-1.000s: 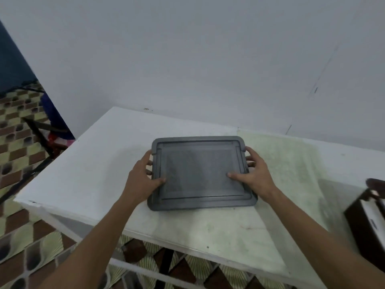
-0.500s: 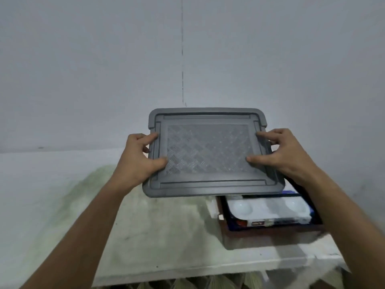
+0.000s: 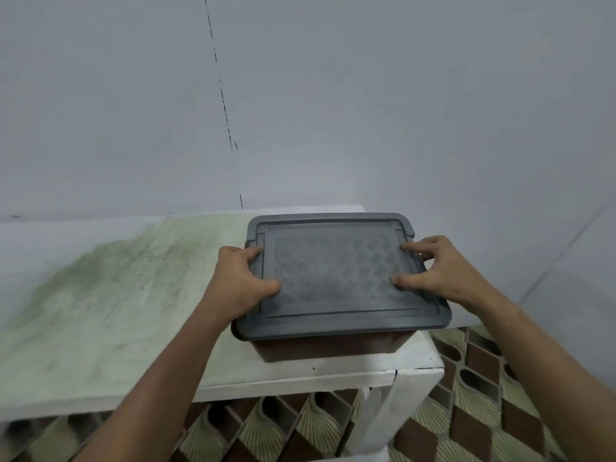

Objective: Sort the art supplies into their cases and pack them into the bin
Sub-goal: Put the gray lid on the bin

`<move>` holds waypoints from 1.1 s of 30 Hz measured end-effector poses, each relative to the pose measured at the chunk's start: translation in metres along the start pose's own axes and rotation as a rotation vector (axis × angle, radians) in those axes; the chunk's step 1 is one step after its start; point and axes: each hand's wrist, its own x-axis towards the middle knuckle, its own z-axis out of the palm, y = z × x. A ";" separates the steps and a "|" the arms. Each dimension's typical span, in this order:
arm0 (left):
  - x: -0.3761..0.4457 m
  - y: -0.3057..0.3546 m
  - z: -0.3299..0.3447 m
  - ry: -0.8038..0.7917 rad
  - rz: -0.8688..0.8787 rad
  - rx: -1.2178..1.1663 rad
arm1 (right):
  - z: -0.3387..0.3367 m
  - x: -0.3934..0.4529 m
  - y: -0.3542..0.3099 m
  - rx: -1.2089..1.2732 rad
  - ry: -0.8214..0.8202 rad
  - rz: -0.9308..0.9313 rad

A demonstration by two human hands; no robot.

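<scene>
Grey plastic fills the middle of the view: the lid (image 3: pixel 343 275) lies flat across the top of the dark brown bin (image 3: pixel 328 345), covering the opening so that nothing inside can be seen. The left hand (image 3: pixel 241 281) grips the lid's left edge, thumb lying on the diamond-patterned top and index finger along the raised rim. The right hand (image 3: pixel 440 270) is on the opposite edge, thumb and fingertips pressing down on the lid's top surface while the other fingers curl over the side. The bin stands directly between and beneath both hands, on the far right end of the white counter (image 3: pixel 133 311), whose surface carries a greenish stain out beyond the left hand. Patterned floor tiles (image 3: pixel 483 395) show below the right forearm.

Judged from this, the task looks close to done: no loose supplies or cases lie anywhere on the counter in view, so the sorting and packing appear finished. Whether the lid has been snapped fully home cannot be told; its near edge sits level over the rim, and a firm press around the corners is likely all that remains.

No brand, label or readable writing shows on the lid, the bin or the counter.
</scene>
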 end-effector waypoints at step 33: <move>-0.039 -0.017 0.004 0.181 -0.323 -0.267 | 0.016 -0.023 0.026 0.463 0.029 0.170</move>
